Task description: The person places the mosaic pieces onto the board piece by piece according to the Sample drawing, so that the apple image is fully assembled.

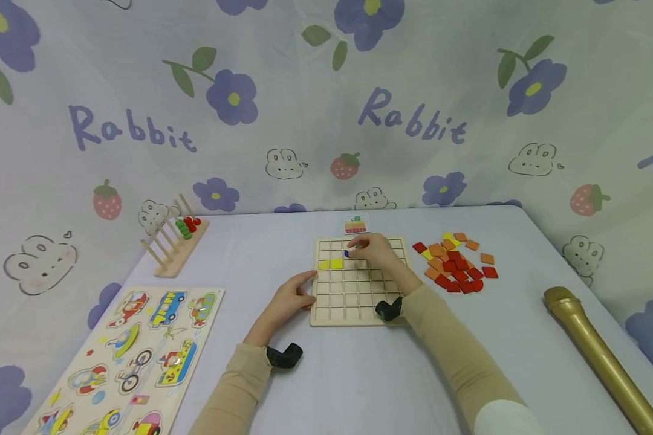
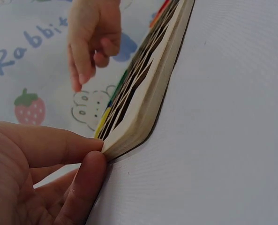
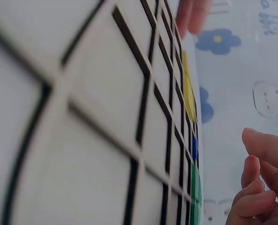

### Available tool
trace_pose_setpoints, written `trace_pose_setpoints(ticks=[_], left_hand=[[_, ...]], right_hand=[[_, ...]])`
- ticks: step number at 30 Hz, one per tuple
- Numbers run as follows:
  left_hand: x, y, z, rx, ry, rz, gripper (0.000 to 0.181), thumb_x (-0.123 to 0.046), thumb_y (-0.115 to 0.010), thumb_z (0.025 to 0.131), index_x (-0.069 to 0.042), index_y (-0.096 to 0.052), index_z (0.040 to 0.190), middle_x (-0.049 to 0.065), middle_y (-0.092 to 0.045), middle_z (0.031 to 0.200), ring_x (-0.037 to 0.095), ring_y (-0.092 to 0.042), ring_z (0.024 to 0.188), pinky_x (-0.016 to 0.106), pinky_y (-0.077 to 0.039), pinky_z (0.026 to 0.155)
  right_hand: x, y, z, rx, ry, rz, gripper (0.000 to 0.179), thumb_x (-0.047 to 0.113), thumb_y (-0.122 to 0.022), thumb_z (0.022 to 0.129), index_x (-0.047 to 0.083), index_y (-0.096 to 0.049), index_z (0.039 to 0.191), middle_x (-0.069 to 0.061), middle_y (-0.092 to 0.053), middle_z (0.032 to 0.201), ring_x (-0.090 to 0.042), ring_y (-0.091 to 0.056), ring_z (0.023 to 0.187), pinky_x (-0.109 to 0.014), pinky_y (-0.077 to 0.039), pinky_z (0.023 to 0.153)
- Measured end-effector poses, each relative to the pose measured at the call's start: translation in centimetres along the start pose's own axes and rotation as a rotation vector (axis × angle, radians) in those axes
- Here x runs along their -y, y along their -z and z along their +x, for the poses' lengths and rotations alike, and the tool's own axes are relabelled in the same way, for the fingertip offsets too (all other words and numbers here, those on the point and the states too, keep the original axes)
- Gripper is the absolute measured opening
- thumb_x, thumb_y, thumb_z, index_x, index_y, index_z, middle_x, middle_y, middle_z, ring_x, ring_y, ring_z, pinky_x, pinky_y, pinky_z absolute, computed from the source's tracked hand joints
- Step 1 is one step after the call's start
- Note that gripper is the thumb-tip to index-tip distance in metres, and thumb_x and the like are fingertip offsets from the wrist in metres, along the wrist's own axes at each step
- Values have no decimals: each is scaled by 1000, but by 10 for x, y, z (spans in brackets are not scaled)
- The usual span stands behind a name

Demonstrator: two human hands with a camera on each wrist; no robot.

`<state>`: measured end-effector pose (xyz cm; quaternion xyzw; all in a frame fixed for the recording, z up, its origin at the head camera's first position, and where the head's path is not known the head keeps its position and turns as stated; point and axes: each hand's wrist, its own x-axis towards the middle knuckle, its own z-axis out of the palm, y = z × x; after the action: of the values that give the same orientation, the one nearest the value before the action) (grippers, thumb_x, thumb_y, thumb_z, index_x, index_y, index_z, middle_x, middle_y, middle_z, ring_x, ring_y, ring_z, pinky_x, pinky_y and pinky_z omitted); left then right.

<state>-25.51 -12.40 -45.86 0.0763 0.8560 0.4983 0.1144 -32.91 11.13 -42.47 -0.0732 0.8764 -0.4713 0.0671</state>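
Note:
A wooden grid board (image 1: 337, 302) lies on the table with two yellow tiles (image 1: 336, 264) in its left part. My left hand (image 1: 289, 297) touches the board's left edge, index finger and thumb spread along it; the left wrist view shows both fingertips at the wooden corner. Over the upper part of the board hovers my right hand (image 1: 375, 251), fingers loosely bent and nothing between them. Just by its fingertips a blue tile (image 3: 195, 149) sits in the grid. Green tiles (image 3: 196, 183) lie beside the blue one, hidden behind the hand in the head view.
Right of the board spreads a pile of red, orange and yellow tiles (image 1: 457, 266). A picture card (image 1: 356, 224) lies behind the board. Left are a vehicle puzzle (image 1: 141, 362) and a pegged stand (image 1: 176, 257) with beads. A gold microphone (image 1: 598, 350) lies at the right.

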Motion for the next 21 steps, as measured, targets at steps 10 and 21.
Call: trace_pose_setpoints(ticks=[10, 21], left_hand=[[0, 1, 0, -4, 0, -1, 61, -5, -65, 80, -12, -46, 137, 7, -56, 71, 14, -55, 62, 26, -44, 59], [1, 0, 0, -4, -4, 4, 61, -5, -67, 79, -11, -46, 137, 7, -56, 70, 13, -55, 62, 26, -44, 59]], right_hand=[[-32, 52, -16, -100, -69, 49, 29, 14, -66, 85, 3, -64, 111, -10, -55, 92, -20, -48, 76, -31, -43, 64], [-65, 91, -33, -141, -198, 110, 36, 19, -64, 87, 6, -59, 120, -10, -54, 105, -21, -47, 79, -27, -41, 63]])
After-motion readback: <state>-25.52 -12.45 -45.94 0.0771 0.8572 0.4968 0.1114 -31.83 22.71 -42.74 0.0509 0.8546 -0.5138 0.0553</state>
